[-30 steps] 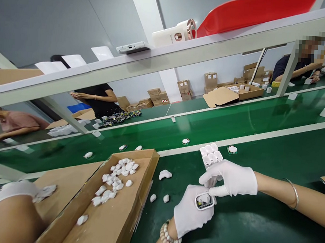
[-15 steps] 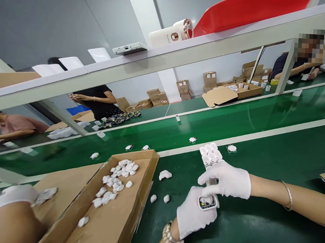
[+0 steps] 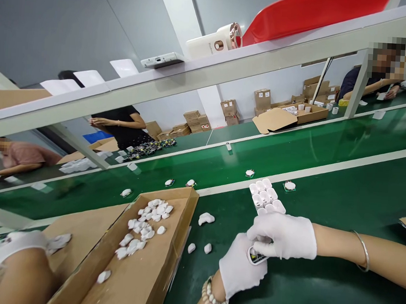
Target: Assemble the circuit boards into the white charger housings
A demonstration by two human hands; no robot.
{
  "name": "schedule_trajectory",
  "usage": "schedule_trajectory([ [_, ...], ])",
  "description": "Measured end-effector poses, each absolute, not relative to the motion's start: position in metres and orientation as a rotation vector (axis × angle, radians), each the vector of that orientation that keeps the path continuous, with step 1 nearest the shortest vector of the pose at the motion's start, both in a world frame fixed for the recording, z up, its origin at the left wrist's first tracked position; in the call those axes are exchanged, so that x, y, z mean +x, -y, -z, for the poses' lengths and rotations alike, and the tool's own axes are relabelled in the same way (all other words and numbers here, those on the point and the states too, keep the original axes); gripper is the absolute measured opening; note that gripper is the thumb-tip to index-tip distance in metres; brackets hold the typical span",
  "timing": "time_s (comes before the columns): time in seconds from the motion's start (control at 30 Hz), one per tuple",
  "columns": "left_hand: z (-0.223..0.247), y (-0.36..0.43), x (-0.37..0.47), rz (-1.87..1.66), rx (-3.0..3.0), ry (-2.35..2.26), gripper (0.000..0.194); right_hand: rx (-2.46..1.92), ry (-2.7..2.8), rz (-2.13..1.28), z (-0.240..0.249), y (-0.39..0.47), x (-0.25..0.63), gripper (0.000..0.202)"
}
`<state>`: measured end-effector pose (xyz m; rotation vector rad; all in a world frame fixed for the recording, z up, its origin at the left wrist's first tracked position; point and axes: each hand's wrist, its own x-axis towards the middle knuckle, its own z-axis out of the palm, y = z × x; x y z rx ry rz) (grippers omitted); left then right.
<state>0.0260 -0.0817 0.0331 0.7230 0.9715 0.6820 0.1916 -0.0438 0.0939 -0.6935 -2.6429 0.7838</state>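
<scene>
My left hand (image 3: 242,267), in a white glove, is wrapped round a small white casing (image 3: 255,257) whose open end faces up, with dark and coloured parts inside. Over that opening, my right hand (image 3: 280,235), also gloved, has its fingertips pressed together at the casing's rim; what they pinch, if anything, is hidden. Just beyond my right hand stands a group of several white casings (image 3: 262,196). A small green board with a white lump (image 3: 289,186) lies to their right. Several white lumps (image 3: 206,218) rest on the green surface left of my hands.
A cardboard tray (image 3: 180,233) holding white lumps stands at the left. Another person's gloved hand (image 3: 21,246) is beyond it. Small boards (image 3: 250,173) sit on the green belt (image 3: 216,164) behind. A shelf beam (image 3: 207,74) crosses above; people work at the far side.
My right hand has dipped lower onto the casing's opening, its fingers closer together. The casing has tilted slightly. Boards on the belt have shifted to the right.
</scene>
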Motion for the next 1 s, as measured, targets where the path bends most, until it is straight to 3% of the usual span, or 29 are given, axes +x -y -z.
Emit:
schedule_trajectory([
  [0.2,-0.044,0.086,0.021,-0.874,1.222,-1.174,0.018,-0.912,2.398,-0.692,-0.095,0.057,0.19,0.03],
  [0.27,-0.039,0.086,0.022,-0.927,1.494,-1.238,0.029,-1.062,2.459,-0.665,-0.095,0.06,0.188,0.048],
  [0.37,-0.029,0.082,0.021,-1.073,1.641,-1.339,0.042,-1.207,2.371,-0.719,-0.092,0.054,0.187,0.047],
  [0.43,-0.026,0.078,0.018,-1.256,1.652,-1.38,0.036,-1.215,2.221,-0.927,-0.089,0.044,0.189,0.051],
  [0.5,-0.027,0.074,0.013,-1.412,1.801,-1.374,0.031,-1.127,2.061,-1.34,-0.086,0.033,0.192,0.061],
  [0.6,-0.032,0.073,0.008,-1.456,2.067,-1.344,0.031,-0.874,1.68,-2.055,-0.081,0.022,0.195,0.067],
  [0.67,-0.034,0.073,0.007,-1.438,2.138,-1.352,0.03,-0.804,1.451,-2.261,-0.078,0.021,0.194,0.064],
  [0.87,-0.031,0.071,0.009,-1.464,2.303,-1.389,0.036,-0.822,1.295,-2.283,-0.077,0.019,0.188,0.045],
  [1.0,-0.029,0.069,0.009,-1.383,2.286,-1.498,0.054,-1.146,1.669,-1.643,-0.085,-0.014,0.204,0.035],
])
